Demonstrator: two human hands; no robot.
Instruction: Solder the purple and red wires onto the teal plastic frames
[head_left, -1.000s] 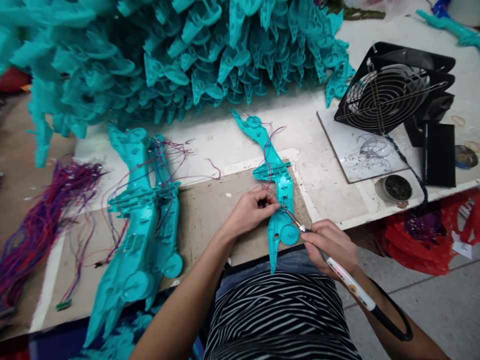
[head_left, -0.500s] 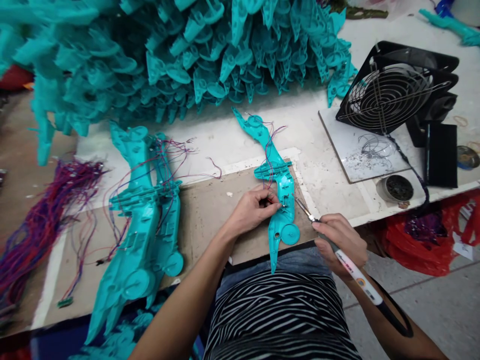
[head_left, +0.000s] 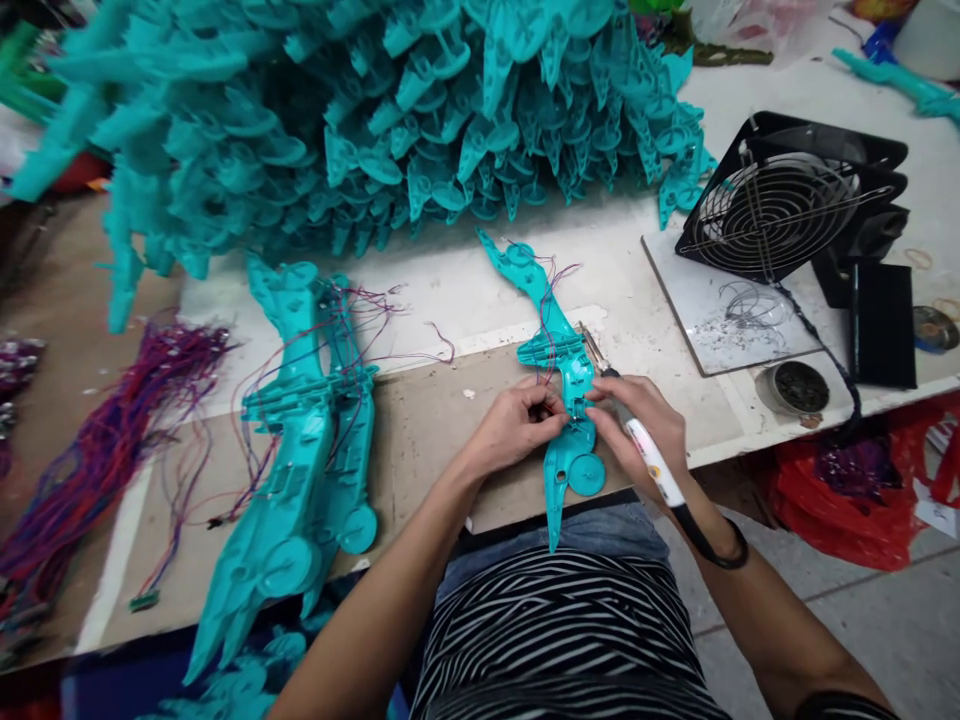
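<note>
A teal plastic shell (head_left: 556, 318) lies lengthwise in front of me, with thin red and purple wires (head_left: 553, 285) along its upper half. My left hand (head_left: 523, 425) is pinched at the shell's left side, with thin wire between thumb and fingers. In my right hand (head_left: 646, 428) is a soldering iron (head_left: 651, 458) with a white and black handle. Its metal tip points away from me beside the shell's right edge. The right thumb and forefinger reach to the small slot in the shell, close to the left fingertips. What they touch there is too small to make out.
Joined teal shells (head_left: 289, 440) stand at left beside a bundle of red and purple wires (head_left: 142, 410). A large pile of teal shells (head_left: 405, 120) fills the back. To the right are a black fan (head_left: 780, 205), a white board (head_left: 694, 325) and a round tin (head_left: 799, 388).
My right hand has moved left to the shell, and the soldering iron's tip has swung from pointing at the slot to pointing away. The left hand keeps its pinch at the shell.
</note>
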